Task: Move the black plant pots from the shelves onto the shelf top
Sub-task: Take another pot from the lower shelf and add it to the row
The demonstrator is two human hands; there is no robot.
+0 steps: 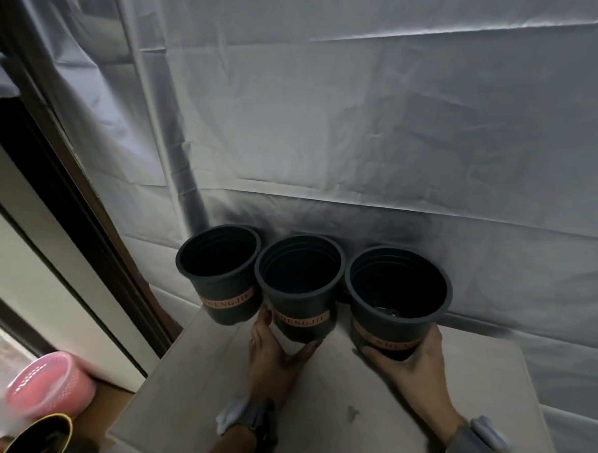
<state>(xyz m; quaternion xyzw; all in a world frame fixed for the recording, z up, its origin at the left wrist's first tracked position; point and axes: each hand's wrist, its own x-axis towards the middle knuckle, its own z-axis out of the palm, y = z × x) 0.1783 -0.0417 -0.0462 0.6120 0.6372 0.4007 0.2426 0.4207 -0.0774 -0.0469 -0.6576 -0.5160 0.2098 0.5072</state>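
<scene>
Three black plant pots with orange label bands stand in a row on the pale shelf top (pixel 332 396), close to the grey cloth wall. The left pot (pixel 221 274) stands free. My left hand (pixel 275 354) cups the base of the middle pot (pixel 300 288), thumb and fingers on either side. My right hand (pixel 416 361) wraps the lower part of the right pot (pixel 398 290), which has something shiny in its bottom. All three pots are upright and nearly touch at the rims.
A pink perforated basket (pixel 47 384) and a gold-rimmed dark cup (pixel 36 446) sit lower left beside the shelf. A dark door or window frame (pixel 66 188) runs along the left. Grey creased cloth (pixel 389 119) hangs right behind the pots.
</scene>
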